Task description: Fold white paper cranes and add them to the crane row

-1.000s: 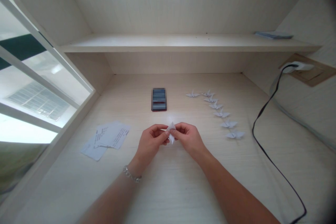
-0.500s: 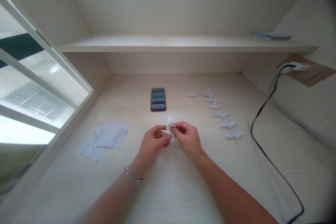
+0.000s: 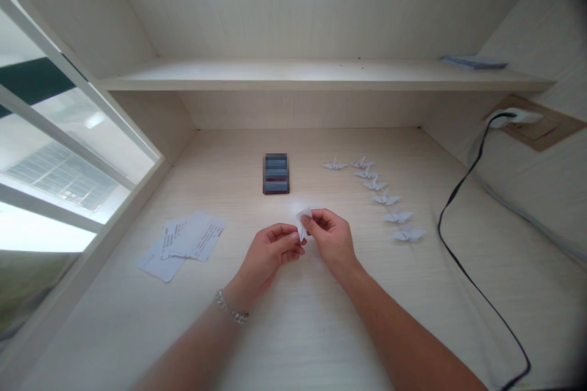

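A small folded piece of white paper (image 3: 302,224) is held above the desk between both hands. My right hand (image 3: 332,238) pinches its upper right side between thumb and fingers. My left hand (image 3: 273,252), a chain bracelet (image 3: 230,307) at its wrist, closes thumb and forefinger on the lower left tip. Part of the paper is hidden by the fingers. Several white folded paper cranes (image 3: 385,198) lie in a curved row to the right of my right hand. Beyond the hands rests a phone (image 3: 276,173) whose screen is blurred out.
Printed paper sheets (image 3: 195,237) overlap on the left of the desk. A black cable (image 3: 463,272) runs from a wall socket (image 3: 534,122) down the right side. Across the back spans a shelf (image 3: 275,73) with a thin bluish item (image 3: 474,62) at its right end.
The folded paper has turned and shifted slightly right, its pointed end now facing down. My left hand has moved a little to the lower tip; my right hand still pinches the paper.
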Available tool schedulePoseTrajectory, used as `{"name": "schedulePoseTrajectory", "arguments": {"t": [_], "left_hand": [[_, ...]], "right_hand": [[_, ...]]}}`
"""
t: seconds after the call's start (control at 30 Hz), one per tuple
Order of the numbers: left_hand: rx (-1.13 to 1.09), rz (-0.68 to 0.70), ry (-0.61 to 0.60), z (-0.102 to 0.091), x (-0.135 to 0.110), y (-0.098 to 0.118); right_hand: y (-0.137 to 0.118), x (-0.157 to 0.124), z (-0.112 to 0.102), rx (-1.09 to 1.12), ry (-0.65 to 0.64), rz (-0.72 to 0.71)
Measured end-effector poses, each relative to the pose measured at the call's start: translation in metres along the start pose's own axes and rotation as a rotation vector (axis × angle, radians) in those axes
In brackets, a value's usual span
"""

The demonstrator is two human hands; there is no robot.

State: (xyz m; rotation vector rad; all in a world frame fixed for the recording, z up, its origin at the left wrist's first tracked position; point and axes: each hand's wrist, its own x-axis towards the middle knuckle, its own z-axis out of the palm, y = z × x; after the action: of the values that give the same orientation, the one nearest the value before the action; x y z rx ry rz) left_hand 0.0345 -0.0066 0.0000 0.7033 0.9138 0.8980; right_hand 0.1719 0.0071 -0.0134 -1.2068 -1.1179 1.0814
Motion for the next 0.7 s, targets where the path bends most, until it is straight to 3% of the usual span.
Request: {"name": "schedulePoseTrajectory", "arguments": {"t": [0.47,0.7], "left_hand": [[0.000,0.061,0.023,-0.0018,0.0024,-0.0019],[0.000,0.130,0.088,-0.0037,0.0028,0.0015]], "right_hand": [[0.0008,0.0006,0.0001,0.165,-0.072,0.098],[-0.0009,-0.0014,0.0019,0.125,-0.091,0.111]]}}
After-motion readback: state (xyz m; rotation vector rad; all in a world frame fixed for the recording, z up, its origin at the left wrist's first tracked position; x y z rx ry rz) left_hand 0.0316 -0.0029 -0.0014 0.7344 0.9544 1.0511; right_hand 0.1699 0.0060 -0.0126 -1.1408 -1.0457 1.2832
